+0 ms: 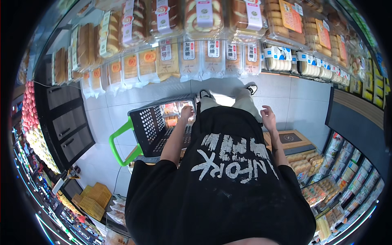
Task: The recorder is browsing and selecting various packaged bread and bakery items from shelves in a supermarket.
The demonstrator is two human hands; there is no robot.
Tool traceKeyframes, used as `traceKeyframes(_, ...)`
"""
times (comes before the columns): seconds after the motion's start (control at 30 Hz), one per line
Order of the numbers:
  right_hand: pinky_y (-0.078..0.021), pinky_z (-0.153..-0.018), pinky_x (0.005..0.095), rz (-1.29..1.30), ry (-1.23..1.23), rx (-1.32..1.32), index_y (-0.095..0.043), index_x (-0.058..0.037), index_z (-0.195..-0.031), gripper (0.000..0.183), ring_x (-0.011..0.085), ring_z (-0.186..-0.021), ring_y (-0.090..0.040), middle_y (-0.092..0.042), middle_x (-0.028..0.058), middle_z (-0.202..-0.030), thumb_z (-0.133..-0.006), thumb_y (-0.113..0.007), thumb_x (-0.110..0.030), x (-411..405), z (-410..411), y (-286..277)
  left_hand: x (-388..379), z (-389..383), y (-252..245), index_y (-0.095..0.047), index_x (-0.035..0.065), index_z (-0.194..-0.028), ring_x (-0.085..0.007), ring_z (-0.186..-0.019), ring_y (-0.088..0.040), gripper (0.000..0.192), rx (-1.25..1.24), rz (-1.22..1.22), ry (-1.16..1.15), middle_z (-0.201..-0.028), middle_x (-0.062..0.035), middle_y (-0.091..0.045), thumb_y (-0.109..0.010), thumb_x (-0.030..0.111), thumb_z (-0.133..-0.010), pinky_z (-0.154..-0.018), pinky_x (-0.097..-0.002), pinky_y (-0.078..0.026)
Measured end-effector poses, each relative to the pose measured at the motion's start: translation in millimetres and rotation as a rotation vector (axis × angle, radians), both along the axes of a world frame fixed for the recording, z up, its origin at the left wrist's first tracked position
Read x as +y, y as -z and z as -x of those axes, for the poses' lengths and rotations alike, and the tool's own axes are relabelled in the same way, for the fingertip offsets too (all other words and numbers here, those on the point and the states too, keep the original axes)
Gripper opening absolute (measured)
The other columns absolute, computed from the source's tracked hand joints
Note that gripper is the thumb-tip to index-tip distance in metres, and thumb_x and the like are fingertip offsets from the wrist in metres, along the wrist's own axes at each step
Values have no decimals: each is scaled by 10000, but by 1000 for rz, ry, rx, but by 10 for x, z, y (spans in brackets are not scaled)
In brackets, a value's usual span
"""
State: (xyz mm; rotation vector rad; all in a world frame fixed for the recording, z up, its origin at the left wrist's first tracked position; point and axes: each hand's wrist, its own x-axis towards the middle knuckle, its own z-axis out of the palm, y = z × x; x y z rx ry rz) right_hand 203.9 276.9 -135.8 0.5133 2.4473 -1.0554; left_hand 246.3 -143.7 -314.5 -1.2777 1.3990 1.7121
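Note:
My left hand (186,113) reaches down into a black plastic shopping basket (146,122) with a green handle (114,142). It is at clear plastic packs of baked goods (171,108) lying in the basket; whether its fingers grip one cannot be told. On the other side of my body, my right hand (268,118) hangs in the air with bent, slightly parted fingers and holds nothing. In front of me, clear boxes of cream rolls (203,18) line the upper shelf, and bagged bread slices (190,58) stand in a row below them.
Boxed round pastries (284,24) and white packaged pastries (277,59) fill the shelf at the upper right. Dark drawers (72,134) stand at the left. Behind me on the right are a wooden crate (291,137) and more packed baked goods (306,162). Grey floor tiles (272,92) lie underfoot.

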Motion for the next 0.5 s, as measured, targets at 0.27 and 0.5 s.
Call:
traceKeyframes(0.27,-462,-687,299,9,566,78,-600,-17,-967,268,196,-761,-591,-621,134,-812,-842,-537,-246,881,46,954,826,377,-306,-549,16,-981,-173,-694,-557,285,-65,82,230,-799,-72,-572,-502,243,-815,-613,-316,-461)
traceKeyframes(0.5,-446,-720,280,253,543,59,-589,-17,-1005,289,170,-789,-577,-623,118,-847,-878,-514,-266,1614,775,846,1858,1180,-284,-617,4,-949,-185,-723,-595,349,180,337,606,-796,-95,-636,-526,301,-790,-676,-305,-465)
